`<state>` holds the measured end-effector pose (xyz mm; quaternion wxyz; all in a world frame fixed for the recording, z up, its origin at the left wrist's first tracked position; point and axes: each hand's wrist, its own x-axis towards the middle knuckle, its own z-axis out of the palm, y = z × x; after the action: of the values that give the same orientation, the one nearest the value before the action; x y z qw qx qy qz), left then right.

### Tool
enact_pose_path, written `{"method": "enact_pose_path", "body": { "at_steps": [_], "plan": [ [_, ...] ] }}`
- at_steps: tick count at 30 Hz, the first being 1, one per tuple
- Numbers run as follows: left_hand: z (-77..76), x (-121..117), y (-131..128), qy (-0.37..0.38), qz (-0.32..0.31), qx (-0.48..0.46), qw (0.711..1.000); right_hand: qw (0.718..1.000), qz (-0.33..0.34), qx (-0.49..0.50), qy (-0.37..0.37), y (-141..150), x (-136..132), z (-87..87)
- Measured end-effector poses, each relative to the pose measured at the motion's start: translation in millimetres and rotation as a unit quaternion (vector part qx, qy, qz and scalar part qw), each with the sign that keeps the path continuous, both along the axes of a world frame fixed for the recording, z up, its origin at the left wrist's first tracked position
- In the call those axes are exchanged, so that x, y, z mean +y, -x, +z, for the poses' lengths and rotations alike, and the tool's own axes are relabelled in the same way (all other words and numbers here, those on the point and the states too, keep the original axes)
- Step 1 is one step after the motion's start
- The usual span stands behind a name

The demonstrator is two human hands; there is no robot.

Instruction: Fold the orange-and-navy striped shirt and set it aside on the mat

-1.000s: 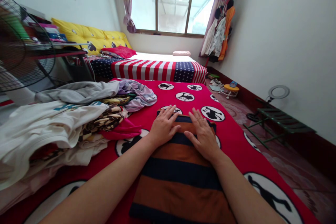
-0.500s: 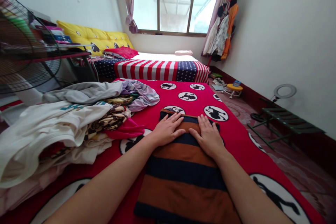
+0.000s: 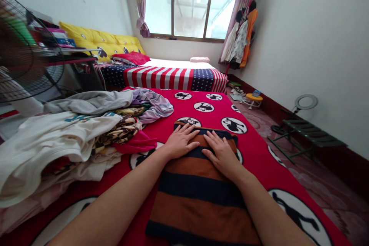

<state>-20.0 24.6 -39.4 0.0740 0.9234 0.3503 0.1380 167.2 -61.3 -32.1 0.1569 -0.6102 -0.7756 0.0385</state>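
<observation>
**Both hands flat on the striped cloth, here on the head camera**

Live from my end: the left hand [image 3: 181, 142] and right hand [image 3: 222, 153] are down side by side on the far end of the striped cloth [image 3: 198, 196], navy and rust bands. The fingers are loosely spread and lie flat, pinching nothing, with the fingertips just short of the cloth's far edge. A narrow gap separates the two hands.

The cloth lies lengthwise on the red blanket [image 3: 161, 130], running toward me and out of the bottom of the view. The blanket has round black-and-white prints.

To the left, a heap of clothes [image 3: 57, 138] sits on the same blanket. Its pink cloth [image 3: 135, 143] lies just beside the left hand, not touching it.

Farther off, a bed with a flag-pattern cover [image 3: 170, 78] stands beyond the blanket, under the window [image 3: 190, 4]. A fan [image 3: 29, 46] is at far left. On the floor to the right are a yellow stool [image 3: 254, 98] and a green rack [image 3: 305, 130].
</observation>
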Motion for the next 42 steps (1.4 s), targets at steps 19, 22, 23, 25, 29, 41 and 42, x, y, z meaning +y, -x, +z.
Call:
{"method": "enact_pose_path", "body": {
  "at_steps": [19,22,23,25,29,41,42],
  "plan": [
    [-0.9,15.1,16.3,0.187,0.057,-0.499,0.844,0.920,0.234,-0.200,-0.244,41.2,-114.8,-20.0],
    [-0.6,13.9,16.2,0.197,0.057,-0.510,0.836,0.917,0.242,-0.190,-0.253,41.3,-118.6,-16.8],
    [-0.7,13.8,16.1,0.201,0.055,-0.515,0.831,0.919,0.244,-0.182,-0.251,41.7,-119.5,-14.5],
    [-1.0,14.1,16.1,0.212,0.051,-0.529,0.820,0.925,0.254,-0.148,-0.239,42.2,-120.5,-7.4],
    [-1.8,19.0,17.8,0.239,0.051,-0.578,0.778,0.968,0.218,0.033,-0.117,37.8,-113.6,22.4],
    [-1.2,42.9,35.4,0.350,0.103,-0.726,0.583,0.882,-0.057,0.468,-0.026,66.1,-11.2,200.0],
    [-0.7,43.3,37.8,0.361,0.107,-0.733,0.566,0.874,-0.047,0.483,-0.039,72.2,-5.6,210.3]
  ]
}}
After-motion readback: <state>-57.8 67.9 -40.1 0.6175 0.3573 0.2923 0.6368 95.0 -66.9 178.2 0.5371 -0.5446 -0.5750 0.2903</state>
